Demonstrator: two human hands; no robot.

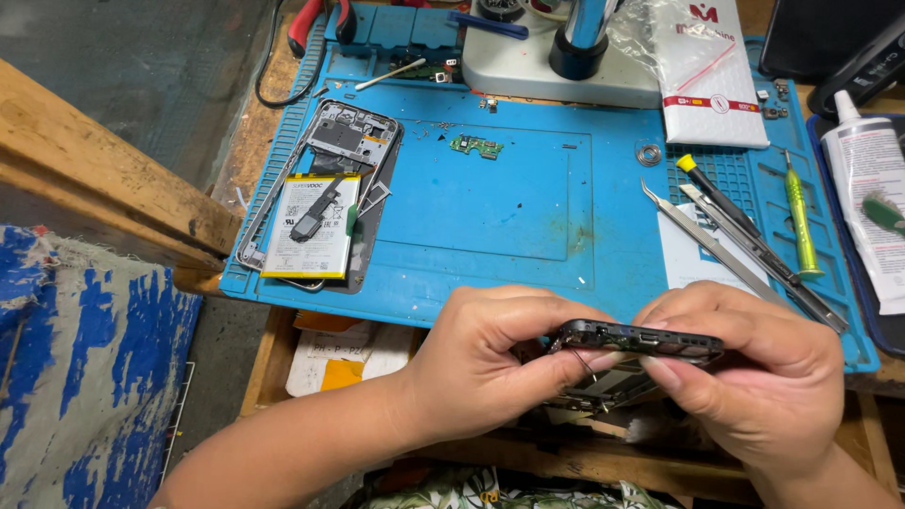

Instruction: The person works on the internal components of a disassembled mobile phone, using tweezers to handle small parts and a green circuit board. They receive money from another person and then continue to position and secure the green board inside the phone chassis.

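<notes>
**Phone frame being gripped edge-on in both hands**

Head view: the phone frame is being held just in front of the blue mat, off the worktop. It is looking like a dark, thin shell seen edge-on, with ports and small green board parts showing along its edge. It is probably handling light and stiff, but fragile around the exposed parts, so the plain outer rim seems the safest place to grip. The left hand is pinching its near end between thumb and fingers; the right hand is clasping the other end. On the mat's left side an opened phone with a battery is lying; tweezers are resting on its right.
</notes>
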